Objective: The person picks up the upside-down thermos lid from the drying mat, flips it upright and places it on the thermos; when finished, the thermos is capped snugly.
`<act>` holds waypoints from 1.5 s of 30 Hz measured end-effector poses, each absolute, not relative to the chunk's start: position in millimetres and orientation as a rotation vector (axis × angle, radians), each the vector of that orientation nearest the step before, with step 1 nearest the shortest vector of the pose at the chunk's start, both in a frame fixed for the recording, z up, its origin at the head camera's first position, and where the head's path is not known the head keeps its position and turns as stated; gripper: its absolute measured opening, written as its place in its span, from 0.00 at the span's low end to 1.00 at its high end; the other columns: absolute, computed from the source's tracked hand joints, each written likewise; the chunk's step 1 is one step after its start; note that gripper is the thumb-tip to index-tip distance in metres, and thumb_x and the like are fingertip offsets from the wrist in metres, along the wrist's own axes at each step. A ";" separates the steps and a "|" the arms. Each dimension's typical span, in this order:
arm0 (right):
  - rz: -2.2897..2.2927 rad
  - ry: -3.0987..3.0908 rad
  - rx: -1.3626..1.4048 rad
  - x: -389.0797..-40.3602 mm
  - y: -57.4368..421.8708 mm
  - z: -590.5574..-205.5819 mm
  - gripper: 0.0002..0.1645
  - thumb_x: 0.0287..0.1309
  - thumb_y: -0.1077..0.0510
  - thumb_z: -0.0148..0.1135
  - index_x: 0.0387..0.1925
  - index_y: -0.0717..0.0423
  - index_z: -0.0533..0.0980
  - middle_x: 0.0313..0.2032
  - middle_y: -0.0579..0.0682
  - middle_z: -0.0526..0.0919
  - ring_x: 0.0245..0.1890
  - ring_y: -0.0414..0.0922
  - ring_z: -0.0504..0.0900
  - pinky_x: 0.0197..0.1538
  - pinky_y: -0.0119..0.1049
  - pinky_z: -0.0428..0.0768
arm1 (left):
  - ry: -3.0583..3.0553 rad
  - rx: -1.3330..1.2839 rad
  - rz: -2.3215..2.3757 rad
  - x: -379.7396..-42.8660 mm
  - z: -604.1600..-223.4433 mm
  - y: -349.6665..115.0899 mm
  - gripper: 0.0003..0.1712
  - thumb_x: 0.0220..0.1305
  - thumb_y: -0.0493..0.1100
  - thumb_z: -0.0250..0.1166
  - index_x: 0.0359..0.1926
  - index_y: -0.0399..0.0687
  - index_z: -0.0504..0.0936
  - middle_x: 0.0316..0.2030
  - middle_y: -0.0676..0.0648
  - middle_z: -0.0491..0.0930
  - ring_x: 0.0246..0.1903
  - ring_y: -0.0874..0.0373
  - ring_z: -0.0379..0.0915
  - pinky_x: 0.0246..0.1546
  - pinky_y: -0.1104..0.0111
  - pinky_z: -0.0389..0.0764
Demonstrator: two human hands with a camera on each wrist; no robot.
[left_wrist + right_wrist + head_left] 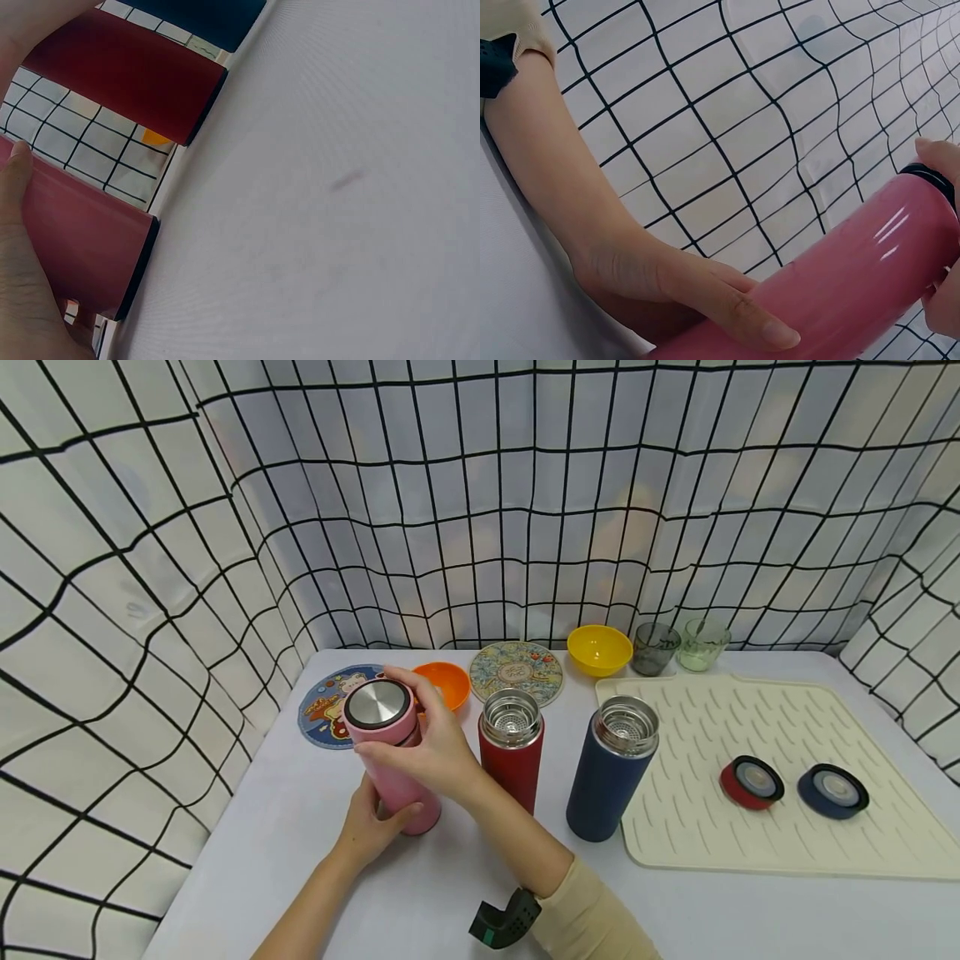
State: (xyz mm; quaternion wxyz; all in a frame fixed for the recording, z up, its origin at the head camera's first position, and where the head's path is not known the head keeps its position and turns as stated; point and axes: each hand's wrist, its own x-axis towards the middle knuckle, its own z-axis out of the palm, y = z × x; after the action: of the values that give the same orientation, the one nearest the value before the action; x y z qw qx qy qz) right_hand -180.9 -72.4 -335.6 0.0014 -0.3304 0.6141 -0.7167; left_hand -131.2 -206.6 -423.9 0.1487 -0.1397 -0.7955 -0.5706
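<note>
A pink thermos bottle [401,781] with a steel-topped pink lid [378,704] is held in both hands, its base at the white table. My left hand [371,827] grips the lower body, thumb and fingers around it; the left wrist view also shows this pink body [86,240]. My right hand [431,735] grips the top, thumb and fingers on opposite sides of the lid. In the right wrist view the right fingers [941,161] are at the dark neck ring. Beside the hands stand a red bottle [513,760] and a blue bottle [609,781], both lidless with strainers showing.
A red lid [752,782] and a blue lid [833,791] lie on a cream mat [675,827] at right. Along the back are a blue round mat [318,718], orange bowl [447,683], patterned round mat [517,670], yellow bowl [600,650] and two glasses [655,649].
</note>
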 end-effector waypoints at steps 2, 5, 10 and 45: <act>-2.247 1.997 -1.024 -181.1 -73.6 -336.4 0.45 0.40 0.64 0.73 0.61 0.46 0.62 0.55 0.44 0.66 0.51 0.39 0.70 0.49 0.34 0.76 | -2.287 -0.412 -1.635 -131.3 -422.9 -206.4 0.32 0.43 0.25 0.64 0.51 0.24 0.61 0.44 0.67 0.69 0.44 0.77 0.67 0.48 0.84 0.66; -2.207 2.092 -1.028 -181.7 -74.0 -337.6 0.45 0.41 0.60 0.74 0.61 0.43 0.62 0.54 0.43 0.66 0.53 0.38 0.67 0.49 0.34 0.75 | -2.286 -0.427 -1.626 -132.4 -423.7 -206.9 0.32 0.44 0.25 0.64 0.51 0.23 0.61 0.44 0.68 0.69 0.44 0.76 0.67 0.49 0.83 0.66; -2.130 2.015 -1.155 -184.0 -69.6 -338.1 0.41 0.54 0.60 0.61 0.67 0.44 0.53 0.60 0.50 0.63 0.57 0.41 0.65 0.57 0.34 0.69 | -2.305 -0.396 -1.620 -136.5 -434.8 -211.6 0.33 0.44 0.27 0.65 0.53 0.27 0.62 0.46 0.58 0.72 0.45 0.75 0.67 0.49 0.83 0.66; -2.229 2.018 -0.994 -180.1 -74.5 -339.2 0.43 0.46 0.62 0.70 0.62 0.44 0.59 0.55 0.41 0.67 0.50 0.37 0.71 0.50 0.33 0.75 | -2.343 -0.353 -1.637 -144.7 -457.0 -220.1 0.35 0.47 0.32 0.67 0.57 0.37 0.62 0.49 0.46 0.74 0.47 0.70 0.69 0.51 0.78 0.67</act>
State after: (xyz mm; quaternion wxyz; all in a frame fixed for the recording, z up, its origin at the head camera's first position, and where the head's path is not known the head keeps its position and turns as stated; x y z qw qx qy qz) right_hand -180.1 -74.5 -339.2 -0.0127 -0.3137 0.6372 -0.7039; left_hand -144.7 -220.1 -457.0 0.1304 -0.1217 -0.8065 -0.5636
